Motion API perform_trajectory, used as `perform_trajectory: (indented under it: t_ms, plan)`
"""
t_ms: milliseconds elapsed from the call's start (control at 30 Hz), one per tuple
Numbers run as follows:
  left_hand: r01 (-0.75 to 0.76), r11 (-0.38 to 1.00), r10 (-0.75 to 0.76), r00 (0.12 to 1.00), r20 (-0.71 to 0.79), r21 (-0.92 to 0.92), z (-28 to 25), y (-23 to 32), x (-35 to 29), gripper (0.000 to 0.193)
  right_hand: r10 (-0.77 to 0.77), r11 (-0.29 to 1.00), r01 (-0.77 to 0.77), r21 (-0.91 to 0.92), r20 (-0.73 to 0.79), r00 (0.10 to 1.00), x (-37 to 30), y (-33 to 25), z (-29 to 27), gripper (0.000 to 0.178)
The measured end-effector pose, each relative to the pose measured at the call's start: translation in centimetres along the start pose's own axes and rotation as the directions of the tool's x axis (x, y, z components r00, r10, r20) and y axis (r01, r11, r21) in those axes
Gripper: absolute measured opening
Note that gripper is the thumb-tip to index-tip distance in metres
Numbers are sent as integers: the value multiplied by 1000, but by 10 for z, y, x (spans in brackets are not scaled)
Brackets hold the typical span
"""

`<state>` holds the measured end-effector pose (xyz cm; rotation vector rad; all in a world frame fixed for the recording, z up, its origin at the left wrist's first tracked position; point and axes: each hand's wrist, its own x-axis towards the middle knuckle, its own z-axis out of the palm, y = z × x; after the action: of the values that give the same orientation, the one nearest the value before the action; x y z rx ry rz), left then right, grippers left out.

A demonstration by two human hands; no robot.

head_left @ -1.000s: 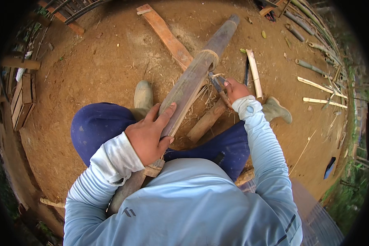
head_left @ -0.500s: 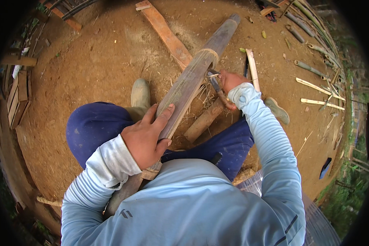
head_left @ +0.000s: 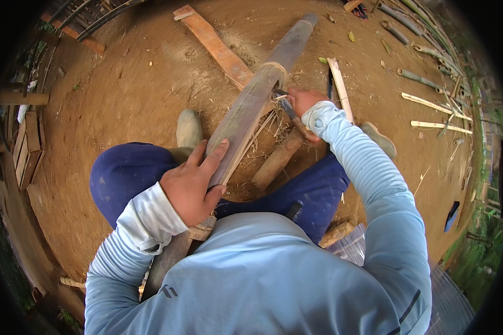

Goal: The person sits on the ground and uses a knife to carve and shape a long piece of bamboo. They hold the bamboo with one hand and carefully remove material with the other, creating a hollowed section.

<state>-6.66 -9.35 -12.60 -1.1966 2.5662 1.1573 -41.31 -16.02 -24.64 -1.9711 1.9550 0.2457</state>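
Note:
A long, dark, split bamboo pole [head_left: 243, 111] slants from my lap to the far right, with a ring-shaped node around its upper part. My left hand [head_left: 191, 181] lies on its near end, fingers spread over the top and thumb by the cut edge. On the pole's right side, my right hand [head_left: 308, 102] is closed around a knife with a curved brown wooden handle [head_left: 304, 132]. The blade, partly hidden by the hand, meets the pole's edge just below the node. Thin pale shavings [head_left: 276, 120] hang and lie beneath that edge.
A short log [head_left: 276, 162] lies under the pole, between my legs. An orange-brown plank [head_left: 215, 42] stretches away beyond it. Pale strips [head_left: 341, 89] rest near my right boot [head_left: 379, 139]. Bamboo poles [head_left: 419, 78] lie along the right, and wooden crates [head_left: 31, 148] stand at left.
My right hand and the knife have shifted slightly left and up in the picture, together with the pole. The left hand stays on the near end. The view has moved a little.

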Motion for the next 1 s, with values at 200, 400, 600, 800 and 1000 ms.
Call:
perform_trajectory:
  t_ms: [200,400,600,800,1000]
  plan:
    - [0,999,0,1000,14,33,-1,4,0,78,72,997,-73,14,69,995,-3,-12,-3,35]
    - [-26,996,26,1000,-4,84,9,7,8,78,196,965,-193,176,3,981,18,15,39,32]
    - [0,1000,0,1000,-13,-6,6,-1,0,75,176,887,-151,436,-18,984,-11,-2,36,32]
    - [4,999,-4,1000,14,-40,5,2,-1,75,388,666,-202,718,-101,916,-77,1,96,51]
    - [-37,995,39,999,18,-90,7,-1,4,75,603,291,-55,955,-139,786,-63,-34,106,62]
